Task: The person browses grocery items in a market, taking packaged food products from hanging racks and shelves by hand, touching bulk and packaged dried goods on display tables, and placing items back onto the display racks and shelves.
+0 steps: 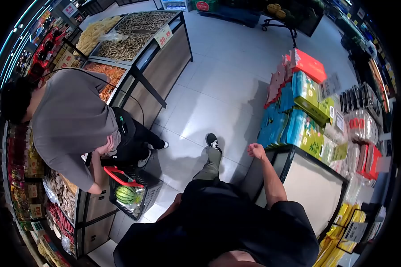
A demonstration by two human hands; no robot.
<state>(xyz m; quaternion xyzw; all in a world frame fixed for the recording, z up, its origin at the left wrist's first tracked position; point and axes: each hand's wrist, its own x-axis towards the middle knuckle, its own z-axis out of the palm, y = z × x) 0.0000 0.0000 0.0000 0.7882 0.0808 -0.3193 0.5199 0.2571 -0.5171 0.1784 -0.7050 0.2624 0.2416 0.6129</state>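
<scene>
Head | packs [298, 127] | blue and green, printed, stacked | near right hand [255, 151]

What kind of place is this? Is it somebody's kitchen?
No, it looks like a supermarket: a price sign hangs on a display of what look like small dried fish, packets are stacked up, and a shopping basket holds a watermelon.

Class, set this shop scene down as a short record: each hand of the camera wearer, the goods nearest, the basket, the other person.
Right hand: loosely curled, no item visible in it
Left hand: hidden by the dark shirt
Nearest goods: stacked packets
Basket: black, red-handled, watermelon inside
Other person: beside display stand
</scene>
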